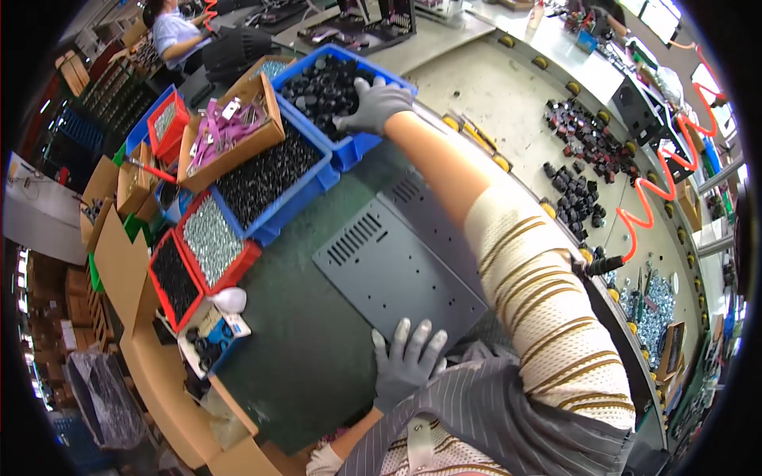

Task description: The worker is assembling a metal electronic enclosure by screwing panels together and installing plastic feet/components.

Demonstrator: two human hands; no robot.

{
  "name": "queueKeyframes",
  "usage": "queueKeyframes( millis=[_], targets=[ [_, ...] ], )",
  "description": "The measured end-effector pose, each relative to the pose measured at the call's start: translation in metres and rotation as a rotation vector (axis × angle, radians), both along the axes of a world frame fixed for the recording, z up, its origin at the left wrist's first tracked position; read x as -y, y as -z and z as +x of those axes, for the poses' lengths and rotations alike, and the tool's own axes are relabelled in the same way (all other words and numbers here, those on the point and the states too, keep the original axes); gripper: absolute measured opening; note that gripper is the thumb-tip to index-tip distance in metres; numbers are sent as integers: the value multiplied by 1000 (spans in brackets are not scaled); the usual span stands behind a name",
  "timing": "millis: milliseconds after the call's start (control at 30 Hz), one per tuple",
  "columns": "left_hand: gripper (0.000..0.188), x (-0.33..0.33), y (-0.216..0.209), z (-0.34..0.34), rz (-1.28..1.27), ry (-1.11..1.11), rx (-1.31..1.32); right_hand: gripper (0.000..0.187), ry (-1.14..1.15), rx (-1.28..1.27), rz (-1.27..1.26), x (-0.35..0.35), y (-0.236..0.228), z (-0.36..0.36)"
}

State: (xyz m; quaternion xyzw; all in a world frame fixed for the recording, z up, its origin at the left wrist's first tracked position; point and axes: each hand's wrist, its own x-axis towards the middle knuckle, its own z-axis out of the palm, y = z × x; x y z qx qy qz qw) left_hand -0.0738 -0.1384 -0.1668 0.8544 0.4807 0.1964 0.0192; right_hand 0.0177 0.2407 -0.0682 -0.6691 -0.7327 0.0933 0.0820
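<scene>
We took the front panel as the middle of a clock face, with 12 o'clock toward the top of the view. At 11 o'clock the blue bin carried many black round pieces. We judged one such piece to be light, rather hard and perhaps a little slippery, so a pinch on its rim with thumb and fingertips would suit it. The front panel lay flat on the green worktop, slotted at its 10 o'clock end. It looked to us thin, stiff metal, not fragile, best taken by two opposite edges. At 1 o'clock the second panel, partly covered by the right arm, seemed of the same kind.

The right hand, gloved, was just before 12 o'clock, over the pieces, its arm stretched up from 4 o'clock. Its palm faced down, with the thumb well apart from the bent fingers; whether a piece was under them, we could not tell. The left hand, also gloved, was at 6 o'clock, palm down and fingers spread, the fingertips over the panel's near edge, gripping nothing that we could see.
</scene>
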Motion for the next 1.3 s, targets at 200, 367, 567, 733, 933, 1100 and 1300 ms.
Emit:
queueKeyframes(
  millis=[200,367,567,733,933,1100,1300],
  targets=[
    [47,2,15,-5,58,28,33,117,-14,171,-213,-28,-5,-13],
    [45,5,3,-7,-83,16,106,106,-35,141,-299,-26,-12,-22],
    [46,3,-2,-8,-140,24,67,88,-8,98,-149,-23,-6,-26],
    [46,3,9,-6,-64,18,5,83,-35,188,-169,-28,-3,-29],
    [45,3,21,-9,60,3,-48,71,-34,130,-111,-32,-1,-25],
    [46,2,21,-11,61,18,-44,53,37,170,-33,-18,-3,-43],
    [47,4,23,-7,121,8,28,68,-10,127,-154,-25,-7,-28]
  ],
)
